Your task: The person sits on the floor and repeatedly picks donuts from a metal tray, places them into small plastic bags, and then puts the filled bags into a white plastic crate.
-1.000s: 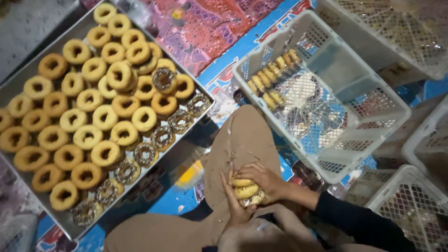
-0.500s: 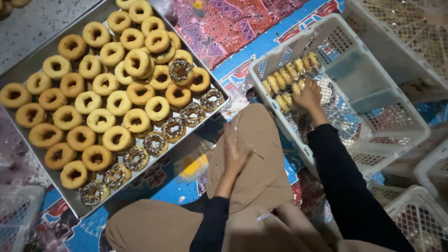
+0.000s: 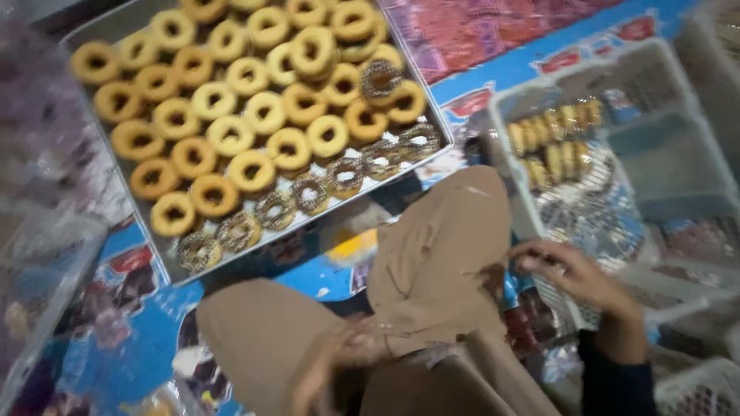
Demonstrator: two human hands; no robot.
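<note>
White plastic lattice basket (image 3: 617,216) holds a row of stacked golden doughnuts (image 3: 551,142), up-right of both hands | right hand (image 3: 574,277) nearer, fingers loosely curled at basket rim, apparently empty | left hand (image 3: 343,358) blurred on lap, grip unclear

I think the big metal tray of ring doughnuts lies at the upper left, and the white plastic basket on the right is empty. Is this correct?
Not quite. The white plastic basket is not empty: the head view shows a row of doughnuts standing inside it along its far left side. The rest holds: the metal tray of ring doughnuts does lie at the upper left.
</note>
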